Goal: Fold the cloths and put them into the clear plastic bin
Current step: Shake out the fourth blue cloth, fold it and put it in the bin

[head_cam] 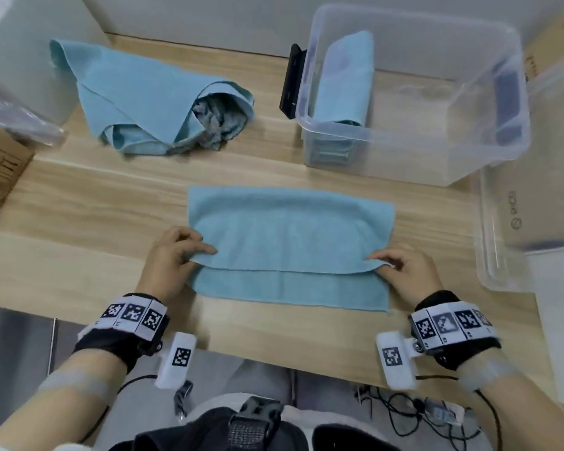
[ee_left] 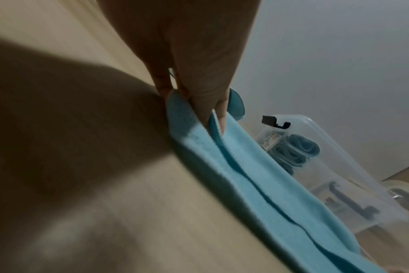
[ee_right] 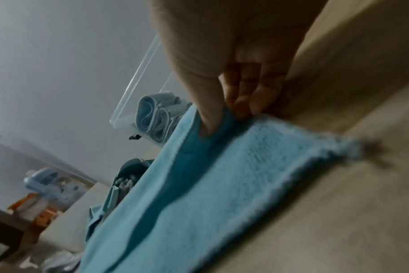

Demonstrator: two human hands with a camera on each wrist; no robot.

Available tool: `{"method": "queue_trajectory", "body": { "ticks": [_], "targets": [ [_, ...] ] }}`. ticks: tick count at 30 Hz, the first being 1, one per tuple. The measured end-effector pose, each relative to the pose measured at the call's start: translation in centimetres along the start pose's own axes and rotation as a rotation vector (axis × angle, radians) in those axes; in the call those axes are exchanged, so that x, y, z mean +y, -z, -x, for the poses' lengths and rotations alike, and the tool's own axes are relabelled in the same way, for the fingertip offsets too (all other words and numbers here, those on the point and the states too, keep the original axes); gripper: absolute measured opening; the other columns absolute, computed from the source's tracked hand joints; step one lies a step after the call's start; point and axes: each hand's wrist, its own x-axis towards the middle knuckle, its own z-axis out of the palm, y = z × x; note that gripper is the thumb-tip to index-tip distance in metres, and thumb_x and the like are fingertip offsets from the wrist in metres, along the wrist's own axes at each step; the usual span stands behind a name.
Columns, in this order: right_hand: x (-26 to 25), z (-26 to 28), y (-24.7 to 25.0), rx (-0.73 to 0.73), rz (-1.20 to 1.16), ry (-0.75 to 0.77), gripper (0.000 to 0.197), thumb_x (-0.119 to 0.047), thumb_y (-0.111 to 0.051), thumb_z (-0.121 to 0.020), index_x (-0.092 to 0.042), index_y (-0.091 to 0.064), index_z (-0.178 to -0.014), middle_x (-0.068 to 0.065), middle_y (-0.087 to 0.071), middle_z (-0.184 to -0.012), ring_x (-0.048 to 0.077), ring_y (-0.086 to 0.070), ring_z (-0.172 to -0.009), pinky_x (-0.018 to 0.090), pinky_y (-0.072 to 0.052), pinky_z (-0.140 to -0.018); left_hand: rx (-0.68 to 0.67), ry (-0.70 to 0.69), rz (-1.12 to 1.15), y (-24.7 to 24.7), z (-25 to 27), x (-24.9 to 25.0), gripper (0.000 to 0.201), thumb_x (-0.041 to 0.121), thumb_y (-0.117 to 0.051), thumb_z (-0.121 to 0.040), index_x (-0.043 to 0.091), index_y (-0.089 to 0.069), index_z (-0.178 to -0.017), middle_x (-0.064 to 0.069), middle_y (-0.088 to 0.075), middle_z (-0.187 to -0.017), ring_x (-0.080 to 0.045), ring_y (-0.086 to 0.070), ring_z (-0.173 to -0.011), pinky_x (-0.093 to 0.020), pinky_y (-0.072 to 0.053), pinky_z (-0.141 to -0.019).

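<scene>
A light blue cloth (head_cam: 287, 242) lies in front of me on the wooden table (head_cam: 79, 216), its far half folded over toward me and stopping short of the near edge. My left hand (head_cam: 189, 252) pinches the left corner of the folded layer (ee_left: 192, 118). My right hand (head_cam: 388, 262) pinches the right corner (ee_right: 213, 125). The clear plastic bin (head_cam: 414, 102) stands at the back right with folded blue cloths (head_cam: 345, 79) upright against its left wall. A heap of unfolded blue cloths (head_cam: 150, 99) lies at the back left.
A clear lid (head_cam: 502, 229) leans at the table's right edge beside a white box (head_cam: 547, 203). A cardboard box (head_cam: 0, 170) sits at the left edge. A black clip handle (head_cam: 292, 81) sticks out from the bin's left side. Cables (head_cam: 404, 411) hang below the front edge.
</scene>
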Motion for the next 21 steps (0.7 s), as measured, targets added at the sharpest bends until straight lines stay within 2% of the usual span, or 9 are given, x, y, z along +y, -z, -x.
{"method": "queue_trajectory", "body": {
  "ticks": [1, 3, 5, 7, 8, 10, 13, 15, 21],
  "targets": [
    [0.0, -0.3, -0.1, 0.024, 0.035, -0.001, 0.020, -0.006, -0.068, -0.077, -0.025, -0.071, -0.083, 0.016, -0.063, -0.092, 0.027, -0.057, -0.086, 0.013, -0.039, -0.069, 0.019, -0.007, -0.029, -0.3, -0.2, 0.1, 0.048, -0.018, -0.066, -0.061, 0.021, -0.073, -0.087, 0.020, -0.048, -0.096, -0.026, -0.053, -0.101, -0.037, -0.040, -0.092],
    [-0.5, -1.3, 0.2, 0.088, 0.080, 0.004, 0.017, -0.008, -0.067, -0.079, -0.014, -0.073, -0.093, 0.012, -0.059, -0.091, 0.028, -0.057, -0.090, 0.023, -0.036, -0.074, 0.060, 0.011, -0.060, -0.6, -1.4, 0.5, 0.045, -0.019, -0.064, -0.060, 0.016, -0.074, -0.087, 0.005, -0.052, -0.097, -0.034, -0.052, -0.102, -0.038, -0.040, -0.093],
    [-0.9, -2.5, 0.8, 0.159, 0.095, 0.003, 0.020, -0.008, -0.065, -0.081, -0.008, -0.071, -0.099, 0.013, -0.058, -0.097, 0.028, -0.056, -0.092, 0.020, -0.035, -0.077, 0.072, 0.035, -0.047, -0.8, -2.9, 1.0, 0.042, -0.018, -0.063, -0.062, 0.014, -0.073, -0.088, -0.006, -0.054, -0.102, -0.035, -0.052, -0.103, -0.042, -0.041, -0.096],
    [-1.2, -3.5, 1.3, 0.219, 0.075, 0.020, 0.021, -0.004, -0.064, -0.080, -0.006, -0.071, -0.100, 0.010, -0.058, -0.100, 0.022, -0.054, -0.088, 0.007, -0.035, -0.073, 0.084, 0.035, -0.041, -0.8, -4.3, 1.5, 0.039, -0.017, -0.061, -0.066, 0.014, -0.073, -0.088, -0.009, -0.054, -0.101, -0.034, -0.053, -0.103, -0.045, -0.043, -0.096],
    [-1.3, -3.7, 1.5, 0.240, 0.056, 0.028, 0.021, -0.001, -0.064, -0.079, -0.006, -0.071, -0.099, 0.004, -0.057, -0.096, 0.017, -0.053, -0.084, 0.000, -0.034, -0.069, 0.113, 0.031, -0.039, -0.7, -4.7, 1.8, 0.038, -0.017, -0.059, -0.068, 0.013, -0.074, -0.087, -0.008, -0.053, -0.100, -0.033, -0.053, -0.103, -0.042, -0.044, -0.096],
    [-1.5, -3.7, 1.8, 0.290, 0.002, 0.040, 0.022, 0.002, -0.064, -0.077, -0.006, -0.071, -0.097, -0.008, -0.051, -0.087, 0.012, -0.050, -0.078, -0.007, -0.033, -0.068, 0.203, 0.046, 0.011, -0.2, -4.9, 2.7, 0.039, -0.018, -0.055, -0.070, 0.011, -0.073, -0.087, 0.000, -0.050, -0.095, -0.027, -0.053, -0.102, -0.025, -0.044, -0.093],
    [-1.7, -2.4, 2.2, 0.332, -0.055, 0.036, 0.027, 0.004, -0.062, -0.076, -0.016, -0.071, -0.092, -0.005, -0.050, -0.088, 0.014, -0.051, -0.083, -0.006, -0.036, -0.069, 0.296, 0.076, 0.102, 0.8, -3.7, 3.8, 0.043, -0.019, -0.053, -0.068, 0.014, -0.072, -0.088, 0.014, -0.046, -0.088, -0.008, -0.052, -0.096, -0.006, -0.038, -0.082],
    [-1.4, -1.3, 2.1, 0.316, -0.067, 0.043, 0.034, 0.009, -0.060, -0.073, -0.020, -0.070, -0.089, -0.011, -0.050, -0.085, 0.015, -0.051, -0.081, -0.003, -0.037, -0.068, 0.276, 0.103, 0.178, 1.1, -2.3, 3.8, 0.041, -0.019, -0.056, -0.069, 0.013, -0.071, -0.088, 0.016, -0.047, -0.089, 0.007, -0.049, -0.090, -0.001, -0.038, -0.074],
    [0.5, 0.4, 0.6, 0.216, 0.066, 0.072, 0.031, 0.016, -0.060, -0.068, -0.010, -0.071, -0.082, 0.000, -0.051, -0.096, 0.015, -0.049, -0.080, -0.005, -0.034, -0.071, 0.130, 0.267, 0.156, 0.2, -0.4, 2.2, 0.036, -0.014, -0.068, -0.066, 0.015, -0.071, -0.086, 0.005, -0.047, -0.093, 0.000, -0.048, -0.083, 0.005, -0.033, -0.074]
  ]
}}
